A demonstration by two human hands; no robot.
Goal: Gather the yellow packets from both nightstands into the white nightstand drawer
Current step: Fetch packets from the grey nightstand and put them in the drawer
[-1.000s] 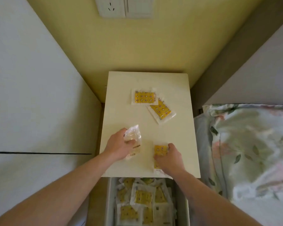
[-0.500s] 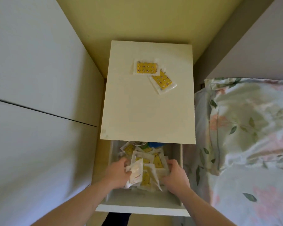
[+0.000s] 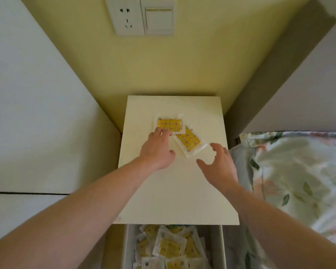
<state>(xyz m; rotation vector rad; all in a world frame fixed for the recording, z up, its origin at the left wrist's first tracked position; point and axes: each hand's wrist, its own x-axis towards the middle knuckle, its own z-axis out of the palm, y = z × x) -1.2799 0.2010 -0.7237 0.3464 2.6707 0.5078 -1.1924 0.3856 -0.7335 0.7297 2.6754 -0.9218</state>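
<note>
Two yellow packets on nightstand (image 3: 173, 191) top, clear wrappers, dotted print; no writing legible. Far packet (image 3: 169, 124) lies flat; near packet (image 3: 189, 143) angled, overlapping its corner. Left hand (image 3: 158, 150) fingertips rest on far packet. Right hand (image 3: 219, 166) spread, just beside near packet, apart. Drawer (image 3: 127, 247) below open, packet pile (image 3: 171, 247) inside.

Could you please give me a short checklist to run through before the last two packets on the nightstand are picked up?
1. Drawer open to take them: ok.
2. Left hand on the far packet: ok, fingers touch its near edge.
3. Right hand on the near packet: not ok, it hovers open beside it.
4. Packets apart: not ok, the far one overlaps the near one's corner.
5. Space left in the drawer: cannot tell, only its back part shows, and that is already piled with packets.
</note>
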